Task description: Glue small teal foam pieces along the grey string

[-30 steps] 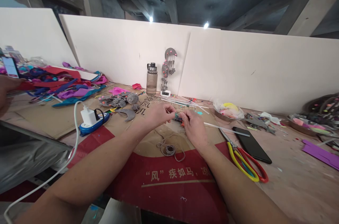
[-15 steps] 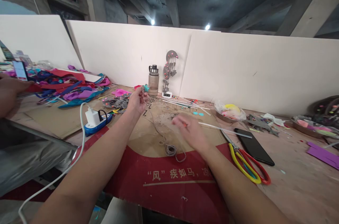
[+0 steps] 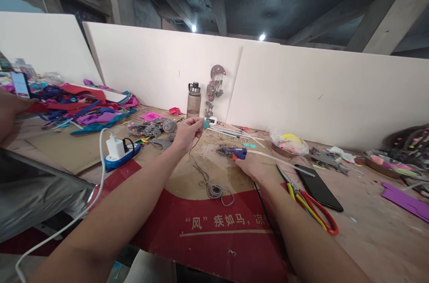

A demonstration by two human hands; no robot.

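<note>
My left hand [image 3: 188, 135] is keeping a closed grip, its thumb and fingertips pinching a teal star [image 3: 206, 124] above the counter [image 3: 375, 234]. A grey cord [image 3: 200, 169] is hanging from this grip and running down to a loose coil [image 3: 215, 191] on the red and brown cardboard [image 3: 231, 251]. My right hand [image 3: 250, 168] is gripping the blue glue gun [image 3: 234, 152] near its orange trigger; the nozzle is pointing leftward, toward the middle of the cardboard. A translucent rod [image 3: 279, 160] is extending from the rear of the gun and reaching over the black phone [image 3: 321, 190]. The scissors [image 3: 296, 190] are lying just beside the phone, on its left side. Two small teal pieces [image 3: 250, 145] are lying beyond the gun, near the white strips [image 3: 231, 130]. The bottle [image 3: 193, 103] is standing upright near the white panel [image 3: 157, 64], beside the grey hanging ornament [image 3: 218, 70]. The blue power strip [image 3: 122, 156] is sitting left of my left forearm, carrying a white plug [image 3: 115, 145]. At the far left, a co-worker's hand [image 3: 11, 106] is showing near the coloured scraps [image 3: 80, 100].
</note>
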